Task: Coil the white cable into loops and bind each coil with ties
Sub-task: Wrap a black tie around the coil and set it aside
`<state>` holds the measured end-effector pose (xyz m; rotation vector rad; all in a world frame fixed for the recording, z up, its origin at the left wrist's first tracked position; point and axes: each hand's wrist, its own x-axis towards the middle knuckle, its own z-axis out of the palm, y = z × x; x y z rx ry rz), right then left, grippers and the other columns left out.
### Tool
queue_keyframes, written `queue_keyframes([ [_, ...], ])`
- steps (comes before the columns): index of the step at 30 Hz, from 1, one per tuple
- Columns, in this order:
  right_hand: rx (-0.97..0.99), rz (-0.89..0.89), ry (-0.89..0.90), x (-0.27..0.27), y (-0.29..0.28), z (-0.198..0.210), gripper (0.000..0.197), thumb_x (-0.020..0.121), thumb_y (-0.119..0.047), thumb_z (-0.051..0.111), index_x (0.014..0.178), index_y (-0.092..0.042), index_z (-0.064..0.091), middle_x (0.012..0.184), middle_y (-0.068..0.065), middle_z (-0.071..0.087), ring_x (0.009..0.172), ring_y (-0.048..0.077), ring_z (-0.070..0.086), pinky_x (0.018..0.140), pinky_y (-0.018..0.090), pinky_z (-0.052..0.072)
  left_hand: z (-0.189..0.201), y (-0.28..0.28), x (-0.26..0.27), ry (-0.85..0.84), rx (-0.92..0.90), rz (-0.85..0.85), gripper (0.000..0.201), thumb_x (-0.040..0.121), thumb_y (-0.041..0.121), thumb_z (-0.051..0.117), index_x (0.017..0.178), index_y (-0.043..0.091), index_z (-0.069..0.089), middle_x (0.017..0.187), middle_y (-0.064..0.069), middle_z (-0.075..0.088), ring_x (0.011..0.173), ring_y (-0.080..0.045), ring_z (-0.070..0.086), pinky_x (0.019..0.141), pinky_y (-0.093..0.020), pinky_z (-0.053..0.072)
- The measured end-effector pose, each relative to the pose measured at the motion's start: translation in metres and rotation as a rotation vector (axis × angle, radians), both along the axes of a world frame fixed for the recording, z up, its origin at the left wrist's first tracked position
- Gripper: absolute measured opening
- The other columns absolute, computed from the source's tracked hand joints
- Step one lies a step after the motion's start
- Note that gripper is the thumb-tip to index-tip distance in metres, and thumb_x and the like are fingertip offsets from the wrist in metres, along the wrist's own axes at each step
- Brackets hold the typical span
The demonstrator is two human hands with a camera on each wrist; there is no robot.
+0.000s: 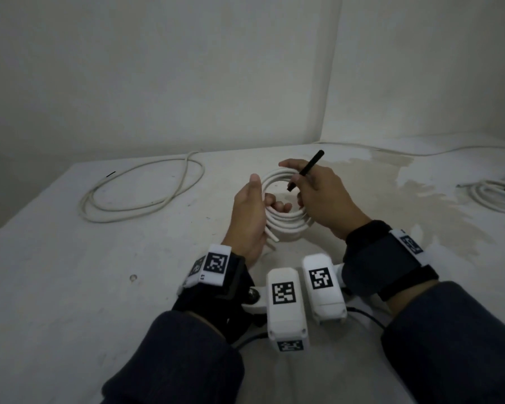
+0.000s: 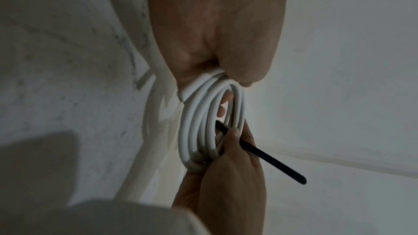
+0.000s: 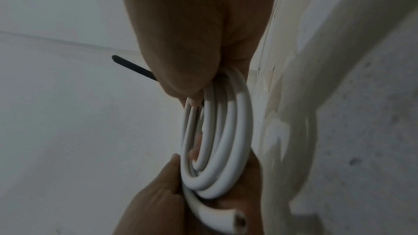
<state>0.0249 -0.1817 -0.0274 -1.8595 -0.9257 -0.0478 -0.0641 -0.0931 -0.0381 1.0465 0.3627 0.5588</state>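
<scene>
Binding is being started on a round coil of smooth white plastic cable (image 1: 283, 217), which is being held above the pale table (image 1: 70, 258). It is being gripped by the left hand (image 1: 247, 220), while a thin black tie (image 1: 305, 170) is being pinched against it by the right hand (image 1: 322, 196). A loose white cable (image 1: 140, 196) is still lying uncoiled; a tied white coil (image 1: 496, 196) is resting far right.

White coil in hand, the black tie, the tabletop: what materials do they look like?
White coil: smooth, slightly glossy plastic jacket, probably PVC; it shows soft highlights, and its cut end shows a darker core.
Black tie: matte black, thin and straight; plastic or coated wire, cannot tell.
Tabletop: matte white painted or coated surface, scuffed, with a patchy stain.
</scene>
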Motion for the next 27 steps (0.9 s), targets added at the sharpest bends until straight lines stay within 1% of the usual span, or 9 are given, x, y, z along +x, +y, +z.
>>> queue_keyframes([
  [4, -0.015, -0.010, 0.006, 0.003, -0.005, 0.001, 0.030, 0.100, -0.010, 0.043, 0.120, -0.020, 0.062, 0.086, -0.002, 0.061, 0.065, 0.000, 0.050, 0.075, 0.025, 0.040, 0.000, 0.005, -0.001, 0.053, 0.026, -0.044, 0.034, 0.104, 0.022, 0.034, 0.081, 0.008, 0.055, 0.070, -0.006, 0.052, 0.062, -0.014, 0.049, 0.065, -0.027, 0.042],
  [7, -0.057, 0.029, 0.031, 0.003, -0.010, 0.003, 0.029, 0.100, -0.009, 0.043, 0.117, -0.019, 0.064, 0.082, -0.007, 0.060, 0.059, 0.001, 0.050, 0.068, 0.024, 0.041, 0.003, 0.014, -0.007, -0.015, -0.169, -0.236, 0.026, 0.103, 0.012, 0.034, 0.092, -0.001, 0.055, 0.078, -0.011, 0.054, 0.068, -0.016, 0.054, 0.068, -0.027, 0.049],
  [11, -0.028, 0.148, 0.170, -0.001, -0.015, 0.008, 0.027, 0.101, -0.007, 0.042, 0.109, -0.022, 0.064, 0.085, 0.005, 0.062, 0.053, 0.013, 0.046, 0.051, 0.018, 0.042, 0.007, 0.027, -0.019, -0.063, -0.282, -0.483, 0.023, 0.097, 0.005, 0.037, 0.101, -0.006, 0.057, 0.079, -0.011, 0.067, 0.069, -0.015, 0.067, 0.070, -0.028, 0.059],
  [14, -0.066, 0.230, 0.159, -0.004, -0.016, 0.011, 0.027, 0.100, -0.005, 0.043, 0.108, -0.021, 0.063, 0.082, 0.003, 0.061, 0.053, 0.012, 0.046, 0.049, 0.017, 0.041, 0.009, 0.032, -0.024, -0.035, -0.276, -0.561, 0.024, 0.084, 0.002, 0.040, 0.101, 0.000, 0.056, 0.073, -0.006, 0.060, 0.061, -0.011, 0.055, 0.066, -0.031, 0.057],
  [17, -0.136, 0.265, 0.103, -0.007, -0.012, 0.009, 0.026, 0.100, -0.008, 0.044, 0.111, -0.022, 0.064, 0.082, 0.003, 0.062, 0.052, 0.012, 0.047, 0.049, 0.018, 0.040, 0.012, 0.027, -0.018, 0.086, -0.383, -0.495, 0.018, 0.074, 0.011, 0.036, 0.083, 0.003, 0.050, 0.052, 0.000, 0.042, 0.042, -0.009, 0.030, 0.046, -0.019, 0.046],
  [20, -0.162, 0.254, 0.015, -0.009, -0.010, 0.008, 0.026, 0.099, -0.011, 0.048, 0.115, -0.024, 0.064, 0.081, -0.007, 0.063, 0.053, 0.008, 0.049, 0.055, 0.016, 0.042, 0.010, 0.019, -0.008, 0.185, -0.256, -0.321, 0.031, 0.089, 0.036, 0.050, 0.073, 0.010, 0.056, 0.044, 0.005, 0.033, 0.027, -0.005, 0.021, 0.030, -0.013, 0.028],
  [24, -0.103, 0.243, 0.000, -0.008, -0.010, 0.006, 0.025, 0.095, -0.011, 0.056, 0.118, -0.016, 0.066, 0.084, -0.004, 0.065, 0.055, 0.009, 0.055, 0.057, 0.020, 0.044, 0.004, 0.015, -0.002, 0.235, 0.005, -0.166, 0.043, 0.083, 0.054, 0.064, 0.097, 0.013, 0.068, 0.071, -0.002, 0.044, 0.031, -0.004, 0.029, 0.031, -0.014, 0.029],
  [25, -0.088, 0.244, 0.010, -0.009, -0.010, 0.007, 0.024, 0.094, -0.011, 0.057, 0.117, -0.016, 0.067, 0.085, -0.005, 0.065, 0.055, 0.007, 0.056, 0.056, 0.020, 0.046, 0.003, 0.016, -0.003, 0.234, 0.026, -0.151, 0.047, 0.082, 0.055, 0.064, 0.100, 0.012, 0.069, 0.073, -0.003, 0.046, 0.032, -0.004, 0.030, 0.032, -0.014, 0.030],
  [27, -0.041, 0.240, 0.026, -0.010, -0.009, 0.007, 0.025, 0.093, -0.010, 0.060, 0.117, -0.016, 0.065, 0.091, -0.003, 0.066, 0.056, 0.006, 0.060, 0.057, 0.022, 0.049, 0.004, 0.014, -0.005, 0.229, 0.063, -0.111, 0.049, 0.083, 0.055, 0.063, 0.101, 0.010, 0.071, 0.062, 0.001, 0.043, 0.033, -0.005, 0.031, 0.034, -0.015, 0.031],
])
